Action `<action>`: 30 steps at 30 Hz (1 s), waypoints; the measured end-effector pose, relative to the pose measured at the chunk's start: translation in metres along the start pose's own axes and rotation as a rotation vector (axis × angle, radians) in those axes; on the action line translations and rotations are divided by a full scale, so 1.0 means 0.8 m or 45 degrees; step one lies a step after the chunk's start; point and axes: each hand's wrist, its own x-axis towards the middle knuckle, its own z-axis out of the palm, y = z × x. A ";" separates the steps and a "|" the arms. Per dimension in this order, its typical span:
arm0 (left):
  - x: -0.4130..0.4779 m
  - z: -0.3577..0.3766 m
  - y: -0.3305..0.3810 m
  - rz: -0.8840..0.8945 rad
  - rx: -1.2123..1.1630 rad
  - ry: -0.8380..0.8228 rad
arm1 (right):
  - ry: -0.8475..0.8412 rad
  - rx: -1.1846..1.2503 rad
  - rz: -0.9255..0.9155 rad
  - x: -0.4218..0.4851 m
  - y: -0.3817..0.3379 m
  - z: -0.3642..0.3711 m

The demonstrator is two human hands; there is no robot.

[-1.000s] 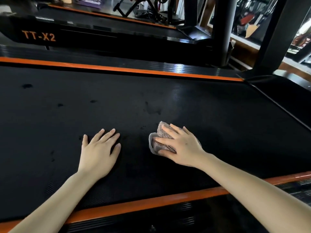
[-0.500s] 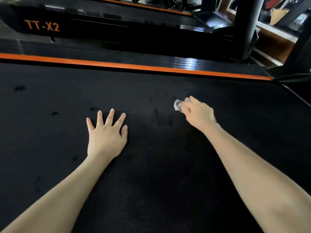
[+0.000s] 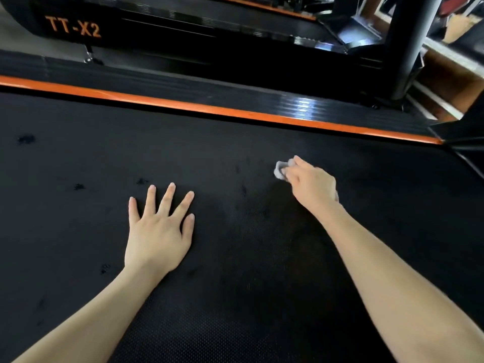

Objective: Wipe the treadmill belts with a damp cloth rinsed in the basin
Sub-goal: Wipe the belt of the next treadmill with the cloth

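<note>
A black textured treadmill belt [image 3: 235, 258] fills most of the view. My right hand [image 3: 311, 182] grips a small grey cloth [image 3: 280, 170] and holds it down on the belt toward the far orange edge; only the cloth's tip shows past the fingers. My left hand [image 3: 159, 231] lies flat on the belt with fingers spread, to the left of the cloth. Several dark wet spots [image 3: 26, 139] dot the belt on the left. No basin is in view.
An orange trim strip [image 3: 209, 109] and a ribbed black side rail [image 3: 183, 86] border the belt's far side. Beyond stands another treadmill marked TT-X2 [image 3: 73, 27]. A black upright post [image 3: 408, 48] rises at the far right.
My right hand has pushed the cloth away from me, from the belt's middle toward the far orange edge. The left hand stays flat, fingers now spread wider. The view has shifted forward.
</note>
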 end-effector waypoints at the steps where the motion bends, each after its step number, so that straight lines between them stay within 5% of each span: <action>1: 0.000 0.000 0.000 -0.003 0.001 -0.003 | -0.046 -0.057 -0.039 0.002 -0.024 0.005; 4: 0.001 -0.002 0.000 -0.006 -0.022 -0.019 | -0.065 0.121 -0.560 -0.062 -0.107 0.029; 7: 0.001 -0.003 -0.001 -0.002 -0.022 -0.030 | 0.016 0.251 -1.005 -0.123 -0.098 0.023; 9: 0.002 -0.003 -0.003 -0.004 -0.015 -0.031 | 0.044 0.139 -0.846 -0.104 -0.036 0.016; 11: 0.001 -0.002 -0.003 0.006 -0.021 -0.030 | 0.040 0.060 -0.346 -0.072 0.037 0.009; 13: 0.002 -0.005 -0.002 0.009 -0.027 -0.029 | 0.046 -0.033 -0.101 -0.062 0.083 0.011; 25: 0.104 -0.008 0.046 -0.019 0.054 -0.070 | 0.213 0.009 -0.152 -0.049 0.102 0.026; 30: 0.105 0.007 0.043 -0.019 0.020 0.011 | 0.155 0.159 0.323 0.054 0.048 0.024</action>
